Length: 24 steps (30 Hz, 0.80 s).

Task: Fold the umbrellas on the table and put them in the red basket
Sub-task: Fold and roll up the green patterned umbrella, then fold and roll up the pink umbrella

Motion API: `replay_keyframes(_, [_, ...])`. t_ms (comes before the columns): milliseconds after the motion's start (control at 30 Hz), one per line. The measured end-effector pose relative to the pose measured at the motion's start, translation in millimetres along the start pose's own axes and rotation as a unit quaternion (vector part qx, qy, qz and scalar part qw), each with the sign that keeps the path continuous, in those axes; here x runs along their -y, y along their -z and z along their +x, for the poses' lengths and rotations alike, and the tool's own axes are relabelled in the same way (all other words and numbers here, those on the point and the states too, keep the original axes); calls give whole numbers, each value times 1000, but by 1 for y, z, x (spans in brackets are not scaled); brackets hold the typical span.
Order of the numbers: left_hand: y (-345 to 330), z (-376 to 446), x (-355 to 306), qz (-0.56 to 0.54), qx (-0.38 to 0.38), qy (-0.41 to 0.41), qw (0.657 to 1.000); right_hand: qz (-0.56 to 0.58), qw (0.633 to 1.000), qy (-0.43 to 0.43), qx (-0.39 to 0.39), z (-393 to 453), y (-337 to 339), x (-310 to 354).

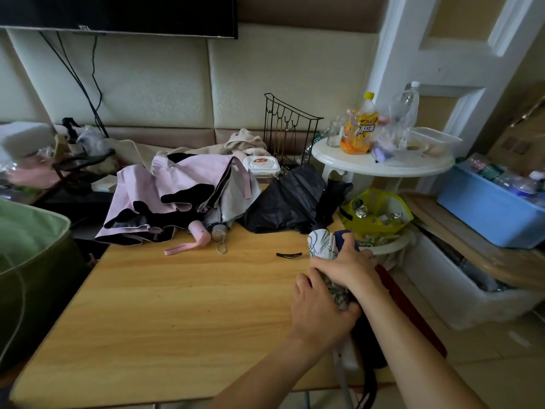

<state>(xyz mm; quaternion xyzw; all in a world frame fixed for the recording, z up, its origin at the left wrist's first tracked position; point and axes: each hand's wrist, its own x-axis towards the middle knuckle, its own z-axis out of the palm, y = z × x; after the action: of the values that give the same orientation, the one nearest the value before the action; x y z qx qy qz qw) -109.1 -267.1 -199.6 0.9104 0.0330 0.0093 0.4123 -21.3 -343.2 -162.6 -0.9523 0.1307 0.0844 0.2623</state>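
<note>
Both hands are working at the right-hand edge of the worktop [165, 305], clamped on one patterned umbrella [321, 243]. The right hand [351, 264] is gripping the upper part of the rolled canopy, with the white, leaf-printed end projecting above the fingers. The left hand [320, 308] is wrapping around the lower part, just below the right hand and touching it. The umbrella is lying partly over the worktop edge; its handle end is hidden beneath the forearms.

Judged from the layout, the task is at an early stage. The patterned umbrella appears collapsed and is being rolled or tightened; whether its strap is fastened cannot be determined.

Three umbrellas are lying unfolded at the far side of the worktop:

- a pink umbrella [165, 187] with a black lining, its canopy spread loosely and its pink handle [200, 236] pointing toward the person;
- a grey umbrella [230, 202], just beside the pink one and partly under it;
- a black umbrella [289, 199], crumpled, to the right of the grey one.

A red edge [413, 311] is showing below the right forearm, beside the worktop; it is probably the red basket, but most of it is hidden. Its contents cannot be seen.

A small black clip [289, 255] is lying on the worktop, apart from the umbrellas.
</note>
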Motion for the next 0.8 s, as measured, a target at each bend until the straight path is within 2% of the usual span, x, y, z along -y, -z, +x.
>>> replay_keyframes(200, [3,1,13,52,-39,-21,998,-53,997,11,-47,-3,-17,0])
replay_keyframes(367, [11,-1,20,23,38,-24,999,-95,994,11,-50,-4,-22,-2])
replay_keyframes(467, [29,-4,25,-16,85,-53,995,-101,992,34,-62,-5,-24,-3])
replay_keyframes(533, [46,-5,32,-22,90,-73,993,-86,993,52,-68,-5,-25,-2])
replay_keyframes(667, [95,11,79,61,-30,-98,993,-72,984,108,-119,-2,-20,12])
replay_keyframes(800, [151,31,132,129,-167,-83,974,-76,954,230,-175,3,-18,36])
